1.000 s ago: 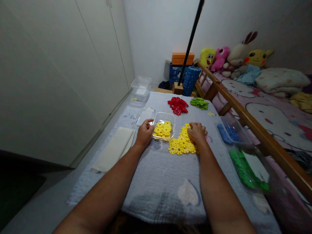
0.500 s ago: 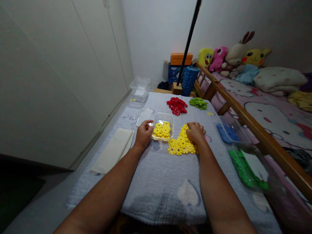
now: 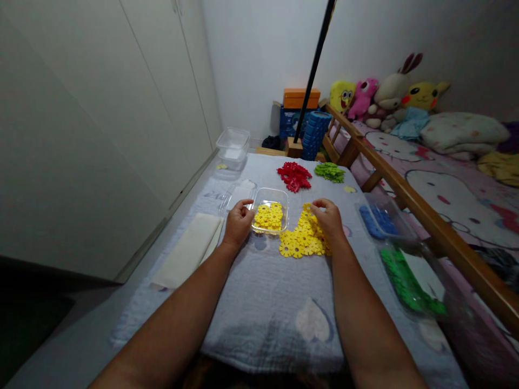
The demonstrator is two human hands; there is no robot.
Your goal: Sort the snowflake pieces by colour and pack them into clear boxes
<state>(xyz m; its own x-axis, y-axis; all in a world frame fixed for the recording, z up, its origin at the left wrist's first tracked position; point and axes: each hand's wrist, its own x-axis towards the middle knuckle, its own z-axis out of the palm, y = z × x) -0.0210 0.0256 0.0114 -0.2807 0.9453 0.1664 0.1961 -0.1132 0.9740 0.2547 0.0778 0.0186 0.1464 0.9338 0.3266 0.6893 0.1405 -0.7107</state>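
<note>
My left hand [image 3: 239, 222] grips the left rim of a clear plastic container [image 3: 287, 213], thumb and fingers closed on its edge. Inside it lies a layer of yellow flower-shaped plastic pieces [image 3: 269, 217]. To the right of the container, more of these pieces are spread in a pile [image 3: 302, 242] on the cloth. Over the far end of that pile, my right hand [image 3: 327, 217] pinches a yellow flower piece [image 3: 307, 207] between thumb and fingertips. The hand and wrist cover part of the pile's right side.
Red [image 3: 294, 176] and light green pieces [image 3: 330, 172] lie in heaps at the back. Tubs of blue [image 3: 378, 221] and dark green pieces [image 3: 409, 281] stand by the wooden bed rail [image 3: 405, 172]. Folded cream cloth [image 3: 188, 251], a clear lid [image 3: 240, 194] and stacked empty containers [image 3: 233, 146] are on the left.
My right hand has lifted slightly, its fingers drawing together in a pinch on a yellow flower piece. My left hand stays on the container rim.
</note>
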